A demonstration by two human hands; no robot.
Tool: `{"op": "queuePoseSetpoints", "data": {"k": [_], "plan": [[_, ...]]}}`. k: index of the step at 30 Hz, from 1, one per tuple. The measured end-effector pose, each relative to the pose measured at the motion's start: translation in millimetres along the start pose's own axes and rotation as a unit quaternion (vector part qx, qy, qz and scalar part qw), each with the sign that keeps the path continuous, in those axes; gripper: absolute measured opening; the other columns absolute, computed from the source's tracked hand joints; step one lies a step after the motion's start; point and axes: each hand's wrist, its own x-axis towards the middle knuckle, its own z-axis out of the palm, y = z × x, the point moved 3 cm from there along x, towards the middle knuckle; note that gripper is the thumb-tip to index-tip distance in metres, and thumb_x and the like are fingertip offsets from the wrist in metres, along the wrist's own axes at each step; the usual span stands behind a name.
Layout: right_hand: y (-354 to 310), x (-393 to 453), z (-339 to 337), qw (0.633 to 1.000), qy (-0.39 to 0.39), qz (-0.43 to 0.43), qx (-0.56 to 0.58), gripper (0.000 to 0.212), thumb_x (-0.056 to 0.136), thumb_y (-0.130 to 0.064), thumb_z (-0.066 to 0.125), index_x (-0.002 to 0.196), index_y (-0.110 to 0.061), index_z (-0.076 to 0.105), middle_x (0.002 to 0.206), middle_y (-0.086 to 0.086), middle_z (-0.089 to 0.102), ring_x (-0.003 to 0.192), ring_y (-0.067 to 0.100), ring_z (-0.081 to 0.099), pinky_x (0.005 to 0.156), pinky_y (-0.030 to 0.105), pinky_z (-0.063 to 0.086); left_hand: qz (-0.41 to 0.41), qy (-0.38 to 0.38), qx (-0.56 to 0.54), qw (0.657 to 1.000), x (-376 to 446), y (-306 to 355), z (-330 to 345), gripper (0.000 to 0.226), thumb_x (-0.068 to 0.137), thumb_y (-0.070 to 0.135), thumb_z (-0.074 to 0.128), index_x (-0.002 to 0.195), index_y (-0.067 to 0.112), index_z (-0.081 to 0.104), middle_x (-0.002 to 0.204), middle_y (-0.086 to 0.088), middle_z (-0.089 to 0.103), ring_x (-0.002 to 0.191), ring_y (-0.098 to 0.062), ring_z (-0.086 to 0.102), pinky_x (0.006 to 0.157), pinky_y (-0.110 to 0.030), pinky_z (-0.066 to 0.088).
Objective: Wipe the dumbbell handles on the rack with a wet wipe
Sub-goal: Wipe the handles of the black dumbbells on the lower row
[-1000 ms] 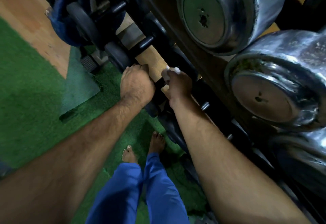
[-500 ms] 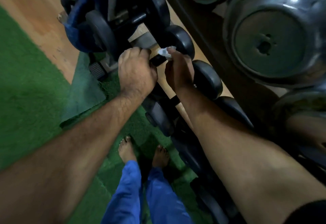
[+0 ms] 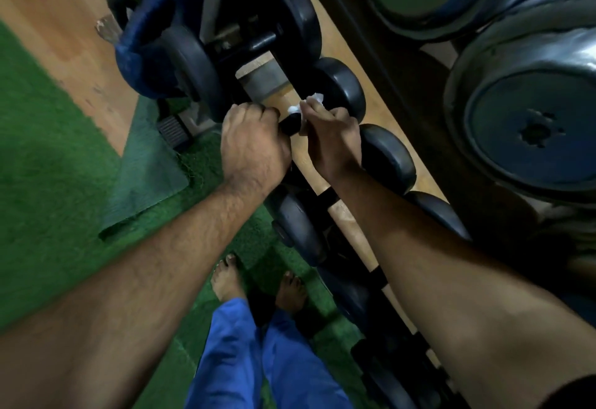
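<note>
A row of black dumbbells lies on the low tier of the rack (image 3: 351,215), running from upper left to lower right. My left hand (image 3: 254,144) is closed over the near head of one small dumbbell (image 3: 342,92). My right hand (image 3: 332,141) pinches a crumpled white wet wipe (image 3: 304,106) and presses it on that dumbbell's black handle (image 3: 290,125), just right of my left hand. Most of the handle is hidden under the two hands.
Big chrome dumbbells (image 3: 529,125) fill the upper tier at the right. A blue kettlebell (image 3: 145,47) and larger black dumbbells (image 3: 290,18) stand at the rack's far end. Green turf (image 3: 48,157), a grey mat (image 3: 148,170) and my bare feet (image 3: 225,279) lie below.
Both hands have moved along the rack from one dumbbell to the one further left. The view has shifted with them; the wipe stays in my right hand.
</note>
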Motion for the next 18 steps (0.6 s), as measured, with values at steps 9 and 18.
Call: {"op": "queuePoseSetpoints", "data": {"k": [9, 18], "plan": [[-1.1, 4.8, -3.4, 0.998, 0.023, 0.055, -0.004, 0.034, 0.092, -0.026, 0.042, 0.115, -0.025, 0.067, 0.133, 0.001, 0.06, 0.097, 0.027, 0.057, 0.073, 0.035, 0.047, 0.003, 0.008, 0.004, 1.0, -0.2, -0.7, 6.7, 0.021, 0.079, 0.022, 0.054, 0.087, 0.004, 0.063, 0.093, -0.016, 0.061, 0.102, -0.035, 0.054, 0.101, -0.047, 0.042], [-6.3, 21.0, -0.7, 0.999, -0.008, 0.021, 0.03, 0.043, 0.087, -0.044, 0.032, 0.1, -0.032, 0.072, 0.098, -0.007, 0.069, 0.095, 0.012, 0.062, 0.078, 0.035, 0.054, 0.018, 0.01, 0.016, 1.0, -1.2, -2.1, 7.9, 0.022, 0.081, 0.021, 0.053, 0.088, 0.003, 0.064, 0.094, -0.016, 0.06, 0.104, -0.036, 0.053, 0.1, -0.047, 0.042]]}}
